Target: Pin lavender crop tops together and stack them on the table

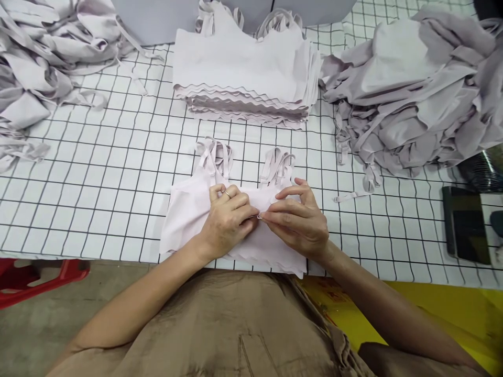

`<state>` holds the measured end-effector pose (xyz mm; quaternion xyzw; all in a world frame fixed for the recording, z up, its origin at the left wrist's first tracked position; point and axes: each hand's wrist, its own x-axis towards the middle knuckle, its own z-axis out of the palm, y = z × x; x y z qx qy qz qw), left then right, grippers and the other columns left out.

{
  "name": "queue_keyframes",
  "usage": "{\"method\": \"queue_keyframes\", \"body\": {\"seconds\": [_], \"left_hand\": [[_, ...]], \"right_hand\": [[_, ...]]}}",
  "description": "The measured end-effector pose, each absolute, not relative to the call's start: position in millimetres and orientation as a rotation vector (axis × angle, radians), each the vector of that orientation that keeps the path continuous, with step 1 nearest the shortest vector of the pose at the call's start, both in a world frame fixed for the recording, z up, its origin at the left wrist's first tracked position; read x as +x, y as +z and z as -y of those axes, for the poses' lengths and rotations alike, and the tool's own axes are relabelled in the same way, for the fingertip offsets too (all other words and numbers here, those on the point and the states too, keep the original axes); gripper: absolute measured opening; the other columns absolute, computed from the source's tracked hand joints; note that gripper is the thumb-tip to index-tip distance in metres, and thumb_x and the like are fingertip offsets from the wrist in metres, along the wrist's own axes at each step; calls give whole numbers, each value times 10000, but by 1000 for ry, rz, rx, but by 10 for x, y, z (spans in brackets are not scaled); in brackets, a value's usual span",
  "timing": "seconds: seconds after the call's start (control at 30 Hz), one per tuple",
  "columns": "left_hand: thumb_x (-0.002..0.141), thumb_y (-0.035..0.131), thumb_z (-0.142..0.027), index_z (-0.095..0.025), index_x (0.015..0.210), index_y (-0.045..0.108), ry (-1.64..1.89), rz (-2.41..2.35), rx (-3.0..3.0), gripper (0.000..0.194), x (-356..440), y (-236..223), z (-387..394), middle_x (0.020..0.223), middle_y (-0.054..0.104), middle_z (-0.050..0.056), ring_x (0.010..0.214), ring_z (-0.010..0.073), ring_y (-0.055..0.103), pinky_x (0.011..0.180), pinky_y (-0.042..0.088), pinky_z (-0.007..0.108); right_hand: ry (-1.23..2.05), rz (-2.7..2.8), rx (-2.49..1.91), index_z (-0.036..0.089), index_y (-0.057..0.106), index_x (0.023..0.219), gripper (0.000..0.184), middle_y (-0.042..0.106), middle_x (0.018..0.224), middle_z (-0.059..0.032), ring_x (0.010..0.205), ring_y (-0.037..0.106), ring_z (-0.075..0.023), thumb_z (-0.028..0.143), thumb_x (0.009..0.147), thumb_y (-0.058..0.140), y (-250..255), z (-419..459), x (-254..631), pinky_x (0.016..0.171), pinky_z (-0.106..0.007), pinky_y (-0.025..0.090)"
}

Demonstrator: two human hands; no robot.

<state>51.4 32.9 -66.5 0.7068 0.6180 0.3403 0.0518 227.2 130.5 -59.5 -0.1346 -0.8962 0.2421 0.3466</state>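
Note:
A pale pink bra top (pixel 184 214) with thin looped shoulder straps lies flat at the table's front edge. Over its middle, my left hand (pixel 228 220) is closed, thumb and forefinger pinching a narrow bit of the garment. My right hand (pixel 296 217) meets it from the right, its thumb and forefinger pinched at a tiny pale piece between the two hands, too small to make out. The other right fingers are bent and slightly raised. The straps lie in two bunches above my hands.
A neat stack of like bra tops (pixel 243 63) stands beyond my hands. Loose heaps of them lie at left (pixel 58 47) and right (pixel 420 94). A dark phone (pixel 466 225) rests on the checked tablecloth (pixel 118 183). A red stool (pixel 43 277) is below left.

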Motion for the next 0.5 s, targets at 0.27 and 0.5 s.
{"method": "queue_keyframes", "body": {"seconds": [0.27, 0.5], "left_hand": [[883, 604, -146, -221, 754, 697, 1007, -1889, 2123, 176, 512, -663, -332, 660, 596, -21, 751, 171, 489, 814, 267, 407], [889, 605, -155, -215, 759, 697, 1052, -1880, 2111, 170, 508, -661, -331, 656, 601, -21, 747, 172, 495, 819, 279, 402]], "right_hand": [[647, 2335, -372, 334, 731, 923, 199, 714, 772, 35, 953, 602, -225, 149, 854, 708, -610, -1306, 2278, 1043, -576, 343], [605, 2342, -361, 292, 705, 897, 177, 720, 759, 31, 928, 595, -228, 122, 848, 709, -595, -1302, 2263, 1022, -570, 365]]}}
